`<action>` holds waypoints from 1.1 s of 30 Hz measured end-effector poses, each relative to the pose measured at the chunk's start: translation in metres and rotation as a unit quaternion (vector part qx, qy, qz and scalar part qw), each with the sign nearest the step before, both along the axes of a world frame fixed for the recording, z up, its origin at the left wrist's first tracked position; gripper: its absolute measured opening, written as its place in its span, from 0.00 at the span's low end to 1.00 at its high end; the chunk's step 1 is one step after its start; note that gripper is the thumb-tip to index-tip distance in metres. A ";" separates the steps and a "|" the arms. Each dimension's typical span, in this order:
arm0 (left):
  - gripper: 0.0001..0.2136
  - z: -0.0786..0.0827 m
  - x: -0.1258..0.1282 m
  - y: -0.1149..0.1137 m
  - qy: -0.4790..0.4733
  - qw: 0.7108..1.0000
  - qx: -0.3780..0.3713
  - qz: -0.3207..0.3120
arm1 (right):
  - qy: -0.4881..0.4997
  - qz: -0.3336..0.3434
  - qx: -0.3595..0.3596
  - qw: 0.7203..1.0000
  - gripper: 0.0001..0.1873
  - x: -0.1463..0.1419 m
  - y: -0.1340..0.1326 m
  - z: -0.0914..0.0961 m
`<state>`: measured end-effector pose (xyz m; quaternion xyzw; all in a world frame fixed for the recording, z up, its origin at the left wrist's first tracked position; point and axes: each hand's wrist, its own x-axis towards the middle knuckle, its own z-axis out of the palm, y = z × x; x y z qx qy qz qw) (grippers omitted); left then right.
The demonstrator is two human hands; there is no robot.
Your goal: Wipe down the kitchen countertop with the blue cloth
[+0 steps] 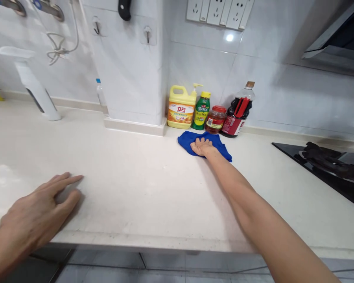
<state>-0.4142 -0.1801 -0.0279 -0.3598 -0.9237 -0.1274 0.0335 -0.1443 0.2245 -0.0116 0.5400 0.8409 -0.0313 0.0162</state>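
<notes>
The right hand (pixel 203 147) presses a cloth (pixel 186 140) to the desk (pixel 135 177) beneath slightly spread fingers, apparently wiping, the next stroke likely calling for care around the jar (pixel 215 119) just beyond them, while the empty left hand (pixel 39 210) has its fingers loosely parted.

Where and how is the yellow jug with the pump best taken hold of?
Probably by the loop handle at its upper left, from the front and above. The yellow jug stands upright with the handle's arch free, while the wall is behind and the green bottle close on its right.
</notes>
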 end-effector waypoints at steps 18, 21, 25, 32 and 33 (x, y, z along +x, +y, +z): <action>0.25 0.038 0.048 0.001 -0.088 0.995 0.041 -0.027 | 0.013 0.180 0.010 0.984 0.34 -0.045 -0.145 0.003; 0.26 0.037 0.048 -0.001 -0.090 0.994 0.047 -0.039 | 0.034 0.162 0.040 0.985 0.34 -0.033 -0.186 -0.001; 0.27 0.034 0.045 -0.006 -0.076 0.993 0.055 -0.075 | 0.053 0.123 0.097 0.986 0.31 -0.011 -0.229 -0.004; 0.25 0.030 0.040 0.000 -0.076 0.995 0.057 -0.044 | -0.001 0.161 0.041 0.986 0.31 0.026 -0.228 0.035; 0.25 0.030 0.040 0.002 -0.084 0.995 0.054 -0.031 | 0.015 0.158 0.043 0.986 0.31 0.027 -0.223 0.040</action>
